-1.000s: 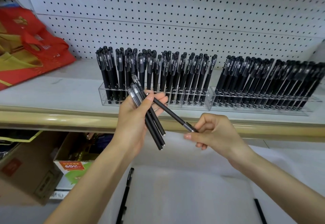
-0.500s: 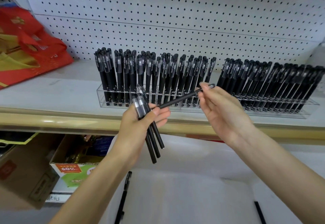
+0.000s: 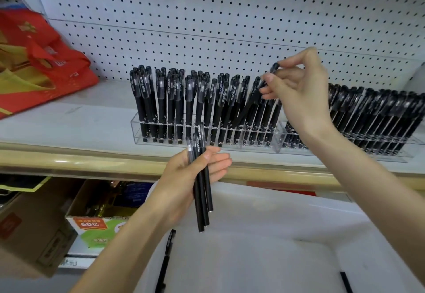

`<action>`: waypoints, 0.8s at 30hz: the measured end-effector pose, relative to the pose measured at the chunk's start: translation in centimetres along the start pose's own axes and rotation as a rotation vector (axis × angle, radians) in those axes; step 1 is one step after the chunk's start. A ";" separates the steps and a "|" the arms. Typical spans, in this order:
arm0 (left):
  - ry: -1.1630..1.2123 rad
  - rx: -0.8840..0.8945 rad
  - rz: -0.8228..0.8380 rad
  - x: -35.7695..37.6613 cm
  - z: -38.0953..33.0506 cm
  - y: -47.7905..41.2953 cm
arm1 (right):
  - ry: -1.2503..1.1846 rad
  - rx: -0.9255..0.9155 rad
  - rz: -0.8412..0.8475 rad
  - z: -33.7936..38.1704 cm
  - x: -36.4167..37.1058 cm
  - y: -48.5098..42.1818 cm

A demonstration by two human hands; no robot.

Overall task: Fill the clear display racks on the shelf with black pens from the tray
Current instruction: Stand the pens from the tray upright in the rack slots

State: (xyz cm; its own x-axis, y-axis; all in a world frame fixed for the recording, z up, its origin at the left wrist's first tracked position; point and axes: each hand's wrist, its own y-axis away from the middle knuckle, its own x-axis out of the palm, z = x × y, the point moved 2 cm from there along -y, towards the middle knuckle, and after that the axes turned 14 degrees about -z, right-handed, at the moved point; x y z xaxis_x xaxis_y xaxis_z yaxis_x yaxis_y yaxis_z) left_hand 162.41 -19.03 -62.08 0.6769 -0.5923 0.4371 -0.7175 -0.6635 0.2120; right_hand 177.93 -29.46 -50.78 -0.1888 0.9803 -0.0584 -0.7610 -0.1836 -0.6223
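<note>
Two loose pens (image 3: 166, 256) lie well apart in the white tray (image 3: 264, 258) nearest the camera, and just above it the left hand (image 3: 184, 182) has its grip curled round a bundle of three pens (image 3: 202, 196), caps up. Farther off, the right hand (image 3: 301, 92) pinches the capped top of a single pen (image 3: 251, 98) in a narrow fingertip grip, the pen tilted with its lower end down among the standing pens of the left rack (image 3: 135, 129). Beyond, the right rack (image 3: 345, 152) stands just beside it on the shelf (image 3: 69, 124), both crowded with black pens, before a white pegboard (image 3: 230, 16), with a red bag (image 3: 46, 67) at far left.
</note>
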 end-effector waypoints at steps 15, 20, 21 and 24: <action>0.008 -0.035 -0.027 0.3 0.1 -0.2 | 0.316 -0.123 0.164 -0.7 2.0 -0.8; 0.009 -0.037 -0.029 0.3 0.1 -0.2 | 0.372 -0.173 0.246 -0.2 2.5 -1.4; 0.009 -0.037 -0.029 0.3 0.0 -0.2 | 0.380 -0.176 0.267 -0.2 2.6 -1.4; 0.004 -0.037 -0.026 0.3 0.0 -0.2 | 0.464 -0.239 0.313 -0.5 2.7 -1.0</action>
State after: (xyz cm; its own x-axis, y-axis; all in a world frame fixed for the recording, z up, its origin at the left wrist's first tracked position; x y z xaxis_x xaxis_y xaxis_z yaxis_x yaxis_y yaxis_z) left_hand 162.77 -19.10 -61.98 0.6948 -0.5731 0.4345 -0.7053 -0.6611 0.2559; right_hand 178.49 -26.65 -50.71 -0.0502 0.8218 -0.5676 -0.5427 -0.4995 -0.6753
